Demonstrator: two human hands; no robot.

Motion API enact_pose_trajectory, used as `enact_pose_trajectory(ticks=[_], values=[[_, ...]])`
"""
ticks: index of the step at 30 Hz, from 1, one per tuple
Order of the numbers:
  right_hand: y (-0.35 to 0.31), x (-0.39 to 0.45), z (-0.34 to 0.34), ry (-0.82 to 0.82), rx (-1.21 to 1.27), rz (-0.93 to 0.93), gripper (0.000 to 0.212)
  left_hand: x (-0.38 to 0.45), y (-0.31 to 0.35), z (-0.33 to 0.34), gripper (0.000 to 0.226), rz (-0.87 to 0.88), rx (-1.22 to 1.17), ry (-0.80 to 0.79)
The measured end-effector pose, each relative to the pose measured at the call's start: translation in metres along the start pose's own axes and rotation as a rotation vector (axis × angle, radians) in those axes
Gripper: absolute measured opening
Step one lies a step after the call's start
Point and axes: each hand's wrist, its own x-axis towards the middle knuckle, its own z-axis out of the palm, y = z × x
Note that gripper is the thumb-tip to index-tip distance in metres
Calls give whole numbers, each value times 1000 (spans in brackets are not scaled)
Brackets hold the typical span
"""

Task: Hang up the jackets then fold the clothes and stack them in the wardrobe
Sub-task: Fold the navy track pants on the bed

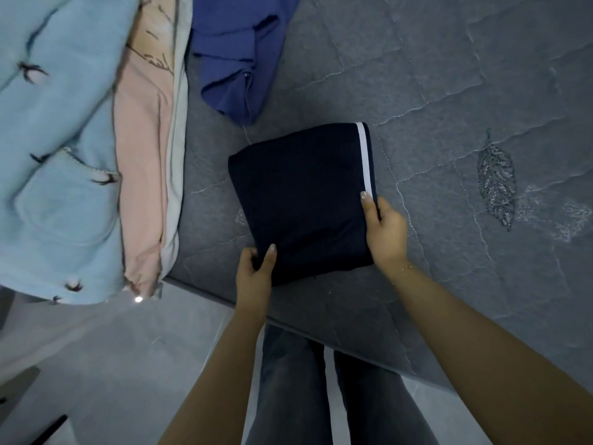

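A dark navy garment with a white stripe (301,194), folded into a compact rectangle, lies on the grey mattress (449,91) near its front edge. My left hand (255,274) grips the garment's near left corner, thumb on top. My right hand (385,232) grips its right edge by the white stripe, thumb on top and fingers under. A crumpled blue garment (239,49) lies unfolded just beyond the navy one.
A light blue blanket with bird prints (57,139) and a pink one (141,155) are piled at the mattress's left side, hanging over its edge. My legs in grey trousers (288,396) stand against the mattress front. Pale tiled floor (112,364) lies below left.
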Motion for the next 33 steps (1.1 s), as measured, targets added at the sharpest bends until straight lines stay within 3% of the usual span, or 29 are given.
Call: enact_pose_trajectory(ticks=[2, 4, 7, 9, 13, 17, 22, 28, 33], values=[[-5, 5, -5, -64, 66, 42, 32, 9, 6, -2, 26, -108, -157, 15], [-11, 15, -10, -142, 180, 111, 35, 23, 17, -5, 49, -179, -303, -75], [-19, 35, -15, -333, 412, 257, 53, 47, 40, -1, 78, -229, -259, -267], [-21, 42, -20, -477, 460, 302, 55, 57, 49, 8, 84, -262, -223, -326], [-23, 35, -21, -635, 347, 284, 42, 53, 44, 14, 58, -232, -237, -304], [-22, 14, -31, -750, 333, 342, 41, 8, 14, 4, 60, -235, -344, -199], [-43, -42, -41, -918, 140, 352, 51, -90, -16, -22, 53, -111, -437, -21], [-83, -128, -55, -1107, 15, 252, 34, -227, -60, -57, 52, -43, -622, 74], [-111, -228, -41, -1268, -157, 174, 39, -330, -109, -88, 46, 21, -821, 303]])
